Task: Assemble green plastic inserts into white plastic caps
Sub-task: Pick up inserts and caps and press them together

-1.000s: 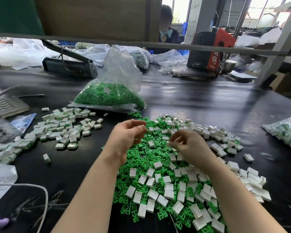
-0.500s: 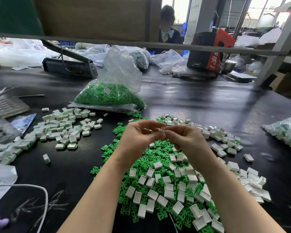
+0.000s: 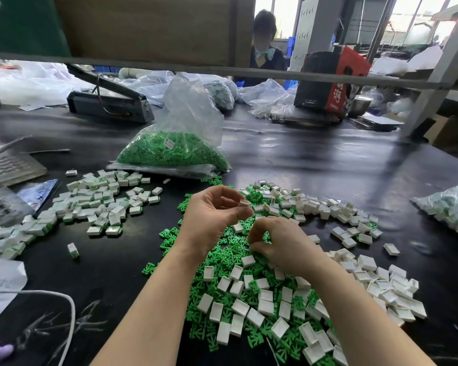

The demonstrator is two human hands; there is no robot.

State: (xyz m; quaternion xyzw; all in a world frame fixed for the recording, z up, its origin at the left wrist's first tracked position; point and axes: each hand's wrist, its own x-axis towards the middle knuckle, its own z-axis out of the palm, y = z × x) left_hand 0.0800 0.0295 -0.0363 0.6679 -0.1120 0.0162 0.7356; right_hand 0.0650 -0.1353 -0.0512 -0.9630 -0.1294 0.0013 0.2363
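Nearest, the right hand point(image 3: 278, 243) is down in the mixed pile point(image 3: 249, 307), fingers curled as if picking a green insert point(image 3: 224, 249), though whether it has one I cannot tell. Just beyond and to its left, the left hand point(image 3: 214, 212) pinches a white cap point(image 3: 244, 203) at its fingertips, raised above the pile. The insert must travel up and left to that cap; finished pieces point(image 3: 98, 204) lie farther left.

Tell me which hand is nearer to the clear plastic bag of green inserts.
Left. The left hand sits just in front of the clear plastic bag of green inserts, pinching a white cap. The right hand is lower, over the loose pile, farther from it.
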